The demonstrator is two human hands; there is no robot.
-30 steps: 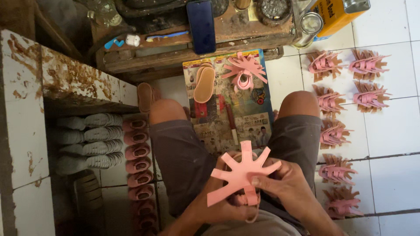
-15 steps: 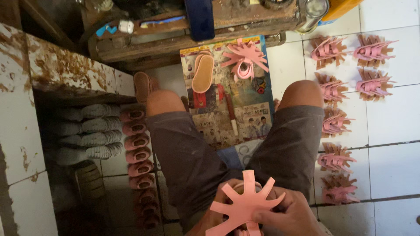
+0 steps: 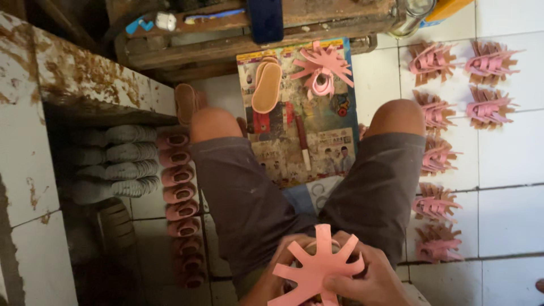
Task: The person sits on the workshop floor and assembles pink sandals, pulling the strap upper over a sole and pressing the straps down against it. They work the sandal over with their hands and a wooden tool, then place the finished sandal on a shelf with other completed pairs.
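White glazed floor tiles (image 3: pixel 510 170) with dark grout lines cover the right side, evenly lit; a worn wooden bench (image 3: pixel 238 39) of rough brown planks runs along the top edge; at left, a white tiled ledge (image 3: pixel 34 158) stained with brown rust-like blotches overhangs a shadowed recess; a printed colourful paper sheet (image 3: pixel 317 130) lies flat on the floor below the bench; the left side is dim, the right bright.
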